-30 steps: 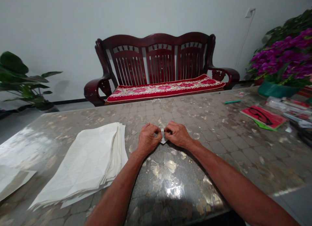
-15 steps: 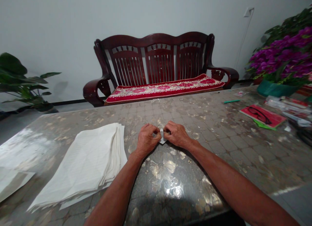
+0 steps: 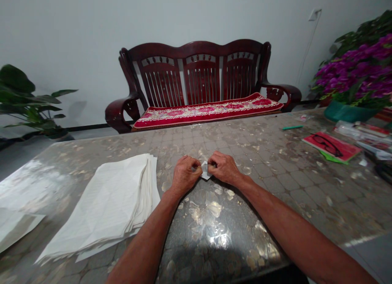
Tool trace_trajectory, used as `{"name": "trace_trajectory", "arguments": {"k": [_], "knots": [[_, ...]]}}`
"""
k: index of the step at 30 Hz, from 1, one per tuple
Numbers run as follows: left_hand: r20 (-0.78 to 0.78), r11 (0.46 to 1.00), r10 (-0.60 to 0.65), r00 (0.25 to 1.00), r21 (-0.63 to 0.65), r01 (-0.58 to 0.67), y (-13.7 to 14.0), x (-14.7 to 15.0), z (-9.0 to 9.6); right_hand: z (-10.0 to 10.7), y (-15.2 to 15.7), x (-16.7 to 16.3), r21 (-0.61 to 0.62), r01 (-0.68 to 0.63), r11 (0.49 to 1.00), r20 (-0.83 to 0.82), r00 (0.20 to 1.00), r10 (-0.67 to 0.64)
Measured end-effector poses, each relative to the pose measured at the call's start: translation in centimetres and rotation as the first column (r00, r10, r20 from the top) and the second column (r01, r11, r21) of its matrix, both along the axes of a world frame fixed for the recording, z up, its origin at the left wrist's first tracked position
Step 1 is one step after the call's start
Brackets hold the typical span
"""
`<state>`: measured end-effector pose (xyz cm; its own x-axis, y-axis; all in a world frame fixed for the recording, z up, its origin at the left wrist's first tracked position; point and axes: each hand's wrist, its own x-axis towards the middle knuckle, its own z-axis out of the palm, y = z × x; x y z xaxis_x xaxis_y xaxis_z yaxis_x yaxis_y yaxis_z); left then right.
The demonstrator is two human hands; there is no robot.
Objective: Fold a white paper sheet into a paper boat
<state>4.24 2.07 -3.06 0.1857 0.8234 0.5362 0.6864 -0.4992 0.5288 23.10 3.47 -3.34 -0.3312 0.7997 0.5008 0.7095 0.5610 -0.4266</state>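
A small piece of folded white paper (image 3: 206, 172) is held just above the table, its lower corner pointing toward me. My left hand (image 3: 185, 172) pinches its left side between thumb and fingers. On the opposite side, my right hand (image 3: 224, 167) is closed in a pinch on the paper's right edge. Both sets of fingertips cover parts of the paper, so its full shape is hidden. Left of my left forearm lies a stack of white paper sheets (image 3: 104, 202), creased on top and uneven along its right edge.
A patterned cover lies over the table (image 3: 260, 145). To the right are a green pen (image 3: 292, 128), a red booklet (image 3: 346, 144) with black glasses (image 3: 327, 145) on it, and a teal flowerpot (image 3: 349, 111). Another sheet (image 3: 18, 226) is at far left; a wooden bench (image 3: 199, 75) stands behind.
My right hand has shifted slightly right, away from my left hand, and more of the white paper shows between them. The view has moved a little.
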Motion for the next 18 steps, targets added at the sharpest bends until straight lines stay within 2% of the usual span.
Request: {"name": "trace_trajectory", "arguments": {"k": [6, 18], "knots": [[0.024, 1.000, -0.030, 0.999, 0.002, 0.030, 0.06, -0.17, -0.34, -0.10, 0.03, 0.02, 0.005, -0.003, 1.000, -0.009, 1.000, 0.003], [-0.011, 1.000, 0.001, 1.000, -0.027, -0.001, 0.08, -0.10, -0.37, -0.18, 0.05, 0.02, 0.002, -0.022, 1.000, -0.018, 1.000, 0.022]]}}
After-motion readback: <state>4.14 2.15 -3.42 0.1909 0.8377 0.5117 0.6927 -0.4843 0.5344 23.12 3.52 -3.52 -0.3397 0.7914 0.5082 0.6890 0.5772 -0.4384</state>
